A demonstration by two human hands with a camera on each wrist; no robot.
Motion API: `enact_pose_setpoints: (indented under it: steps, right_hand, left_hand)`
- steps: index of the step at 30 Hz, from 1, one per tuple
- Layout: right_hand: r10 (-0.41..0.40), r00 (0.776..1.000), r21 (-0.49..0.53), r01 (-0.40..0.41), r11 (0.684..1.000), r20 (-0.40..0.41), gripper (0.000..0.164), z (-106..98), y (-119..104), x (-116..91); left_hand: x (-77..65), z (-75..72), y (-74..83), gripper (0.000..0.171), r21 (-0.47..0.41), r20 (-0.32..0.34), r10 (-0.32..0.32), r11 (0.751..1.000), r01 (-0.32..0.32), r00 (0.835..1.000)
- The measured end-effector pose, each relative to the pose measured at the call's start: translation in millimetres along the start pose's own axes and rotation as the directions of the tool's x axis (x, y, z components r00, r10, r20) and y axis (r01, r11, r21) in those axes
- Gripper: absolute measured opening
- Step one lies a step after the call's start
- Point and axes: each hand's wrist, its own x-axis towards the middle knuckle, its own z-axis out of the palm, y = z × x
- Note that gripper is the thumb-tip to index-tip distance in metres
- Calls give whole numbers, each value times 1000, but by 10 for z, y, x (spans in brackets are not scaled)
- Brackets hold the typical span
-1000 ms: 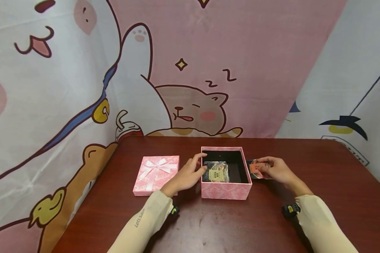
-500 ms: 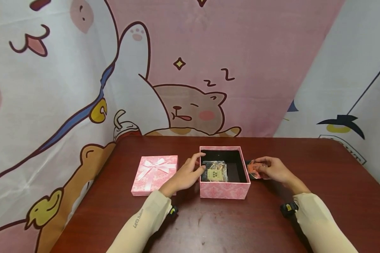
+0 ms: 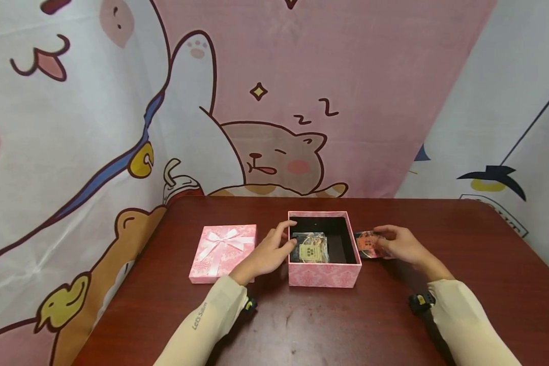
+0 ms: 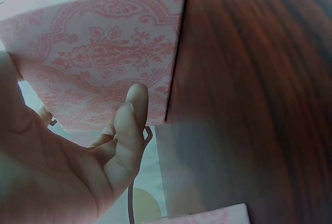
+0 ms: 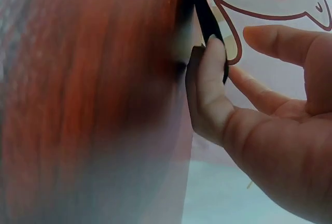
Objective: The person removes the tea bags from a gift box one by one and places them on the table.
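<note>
Head view: pinching the orange-labelled packet [image 3: 367, 245] in the right hand [image 3: 404, 249], just beside the pink box [image 3: 325, 275] — could snag on its wall if raised too little; looks flat, dark-edged. Left wrist: bracing the box with the left hand [image 4: 72, 167], fingers loose; could shift it by overpressing. Right wrist: could slip from a hold this slight — looks thin, black, edge-on.

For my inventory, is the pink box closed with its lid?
No, the lid lies on the table beside the open pink box.
</note>
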Motion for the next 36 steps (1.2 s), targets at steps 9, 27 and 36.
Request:
enact_pose_setpoints:
  steps: [9, 27, 36]
  right_hand:
    - [20, 1000, -34, -20, 999, -1, 45, -39, -56, -59]
    - [35, 999, -120, -38, 992, -26, 48, -110, -113, -156]
    - [-26, 999, -97, 24, 995, -28, 48, -175, -321, -248]
  left_hand:
    - [-4, -3, -8, 48, -7, 9, 2, 1000, -2, 1000]
    - [-22, -12, 10, 51, -11, 20, -8, 1000, 8, 1000]
    - [-13, -6, 4, 50, 0, -3, 4, 1000, -4, 1000]
